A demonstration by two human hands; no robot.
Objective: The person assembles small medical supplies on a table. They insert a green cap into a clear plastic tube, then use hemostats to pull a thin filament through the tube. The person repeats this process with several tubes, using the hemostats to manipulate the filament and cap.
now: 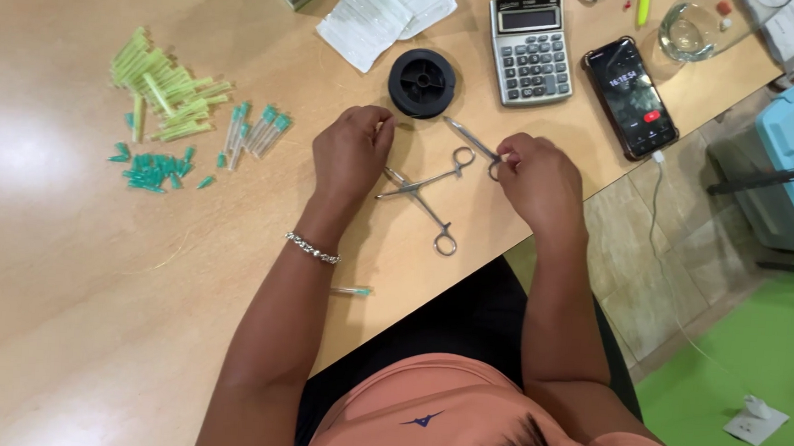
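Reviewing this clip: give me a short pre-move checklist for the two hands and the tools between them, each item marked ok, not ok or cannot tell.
1. Left hand in view near the black spool: ok.
2. Right hand pinching a small piece at its fingertips: ok; what the piece is: cannot tell.
3. Thread running between the hands: cannot tell, too fine.
4. Forceps lying on the table, free of both hands: ok.
5. Scissors within reach by the right hand: ok.
6. Capped needle lying close to the table edge: not ok.

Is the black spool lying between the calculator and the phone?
No, the black spool lies left of the calculator, while the phone lies on its right.
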